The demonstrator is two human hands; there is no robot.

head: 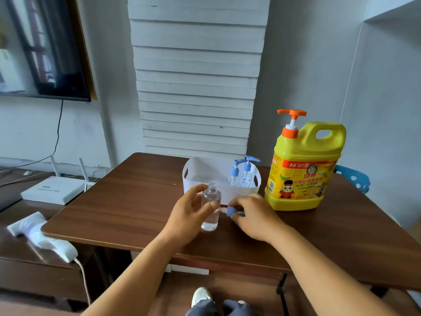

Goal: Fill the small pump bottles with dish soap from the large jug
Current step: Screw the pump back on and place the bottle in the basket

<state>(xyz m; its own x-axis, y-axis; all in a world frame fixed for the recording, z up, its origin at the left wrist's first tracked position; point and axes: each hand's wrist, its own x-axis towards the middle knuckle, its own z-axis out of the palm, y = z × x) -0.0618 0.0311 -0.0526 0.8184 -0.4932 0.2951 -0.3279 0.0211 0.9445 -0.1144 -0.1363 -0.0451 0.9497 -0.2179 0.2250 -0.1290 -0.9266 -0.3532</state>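
clear open bottle (211,207) upright near table (127,201) front edge, left hand (190,213) gripping; right hand (252,215) pinching blue pump (232,211).

Bare table (127,201) left of basket (205,169)

Three small bottles (211,207), one jug (303,169), one basket (205,179).

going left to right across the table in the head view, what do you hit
left hand → open clear bottle that it holds → blue pump head in the right hand → yellow soap jug. The white basket with two capped pump bottles sits behind, overlapping several.
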